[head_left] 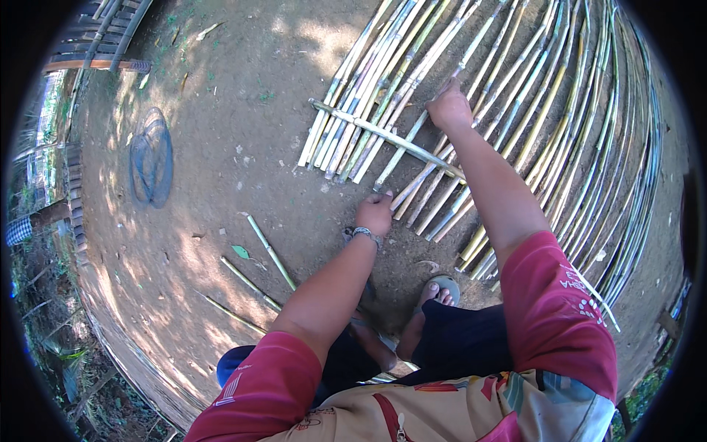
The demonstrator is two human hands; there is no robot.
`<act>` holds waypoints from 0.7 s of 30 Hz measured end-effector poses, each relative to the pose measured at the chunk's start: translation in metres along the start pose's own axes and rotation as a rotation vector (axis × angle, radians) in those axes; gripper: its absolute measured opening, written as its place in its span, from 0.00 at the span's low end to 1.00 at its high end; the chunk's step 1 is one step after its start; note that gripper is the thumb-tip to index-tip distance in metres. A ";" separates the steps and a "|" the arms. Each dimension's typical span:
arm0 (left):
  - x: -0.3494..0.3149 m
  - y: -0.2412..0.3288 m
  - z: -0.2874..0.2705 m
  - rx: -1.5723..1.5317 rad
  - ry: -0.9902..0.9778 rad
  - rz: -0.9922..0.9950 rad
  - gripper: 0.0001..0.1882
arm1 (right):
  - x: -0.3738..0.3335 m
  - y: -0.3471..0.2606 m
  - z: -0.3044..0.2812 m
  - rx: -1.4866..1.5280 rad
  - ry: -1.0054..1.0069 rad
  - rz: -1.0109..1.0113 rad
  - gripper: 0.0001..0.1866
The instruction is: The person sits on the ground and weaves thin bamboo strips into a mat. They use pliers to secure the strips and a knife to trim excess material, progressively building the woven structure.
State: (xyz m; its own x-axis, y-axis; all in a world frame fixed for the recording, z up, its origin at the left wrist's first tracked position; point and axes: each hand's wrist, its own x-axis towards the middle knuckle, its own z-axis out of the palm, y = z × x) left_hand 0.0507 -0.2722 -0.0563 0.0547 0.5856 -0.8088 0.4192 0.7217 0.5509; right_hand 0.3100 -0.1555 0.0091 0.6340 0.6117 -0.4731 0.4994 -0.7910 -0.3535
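Note:
Many thin bamboo poles (pixel 541 103) lie roughly side by side on the ground, fanned from the centre to the far right. A shorter bamboo crosspiece (pixel 383 135) lies across several of them near their closer ends. My right hand (pixel 449 108) is closed round one bamboo pole (pixel 402 149), beyond the crosspiece. By that pole's near end is my left hand (pixel 374 214), its fingers curled closed and a bracelet on the wrist. What sits in the left fingers is too small to make out. A dark object shows partly beside the left wrist, its kind unclear.
Loose bamboo sticks (pixel 271 252) lie on the ground to the left of my left forearm. Farther left is a dark mesh net (pixel 152 158). A slatted bamboo structure (pixel 99 33) stands at the upper left. My sandalled foot (pixel 444 289) is close to the pole ends.

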 end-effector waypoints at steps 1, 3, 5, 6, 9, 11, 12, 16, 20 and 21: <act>0.000 0.003 0.000 -0.072 0.061 0.025 0.18 | 0.005 0.003 0.003 0.017 -0.003 -0.008 0.39; 0.002 0.010 0.000 -0.217 0.189 0.075 0.18 | 0.015 0.003 0.009 0.053 -0.014 -0.029 0.41; 0.010 0.009 -0.008 -0.256 0.161 0.076 0.18 | 0.014 -0.006 0.015 0.056 -0.037 -0.048 0.40; 0.012 0.009 -0.012 -0.273 0.146 0.074 0.18 | 0.012 -0.009 0.017 0.056 -0.049 -0.055 0.40; 0.016 0.010 -0.023 -0.216 0.163 0.034 0.17 | 0.017 -0.013 0.025 0.098 -0.047 -0.111 0.39; 0.022 0.005 -0.026 -0.200 0.145 0.053 0.18 | 0.024 -0.010 0.031 0.113 0.013 -0.141 0.41; 0.023 0.004 -0.028 -0.193 0.137 0.060 0.19 | 0.026 -0.009 0.032 0.119 0.041 -0.157 0.42; 0.023 0.005 -0.036 -0.168 0.103 0.004 0.22 | 0.022 -0.012 0.026 0.075 -0.050 -0.193 0.46; 0.010 0.017 -0.029 -0.086 0.078 -0.005 0.24 | 0.029 0.009 0.007 -0.040 -0.135 -0.246 0.44; 0.004 0.019 -0.025 -0.059 0.065 -0.013 0.24 | 0.025 0.011 0.002 -0.080 -0.147 -0.259 0.44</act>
State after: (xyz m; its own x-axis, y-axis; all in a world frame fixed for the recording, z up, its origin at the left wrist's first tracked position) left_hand 0.0361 -0.2470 -0.0441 -0.0098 0.5971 -0.8021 0.3650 0.7490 0.5530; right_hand 0.3305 -0.1491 -0.0085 0.3904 0.7801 -0.4889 0.6821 -0.6018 -0.4155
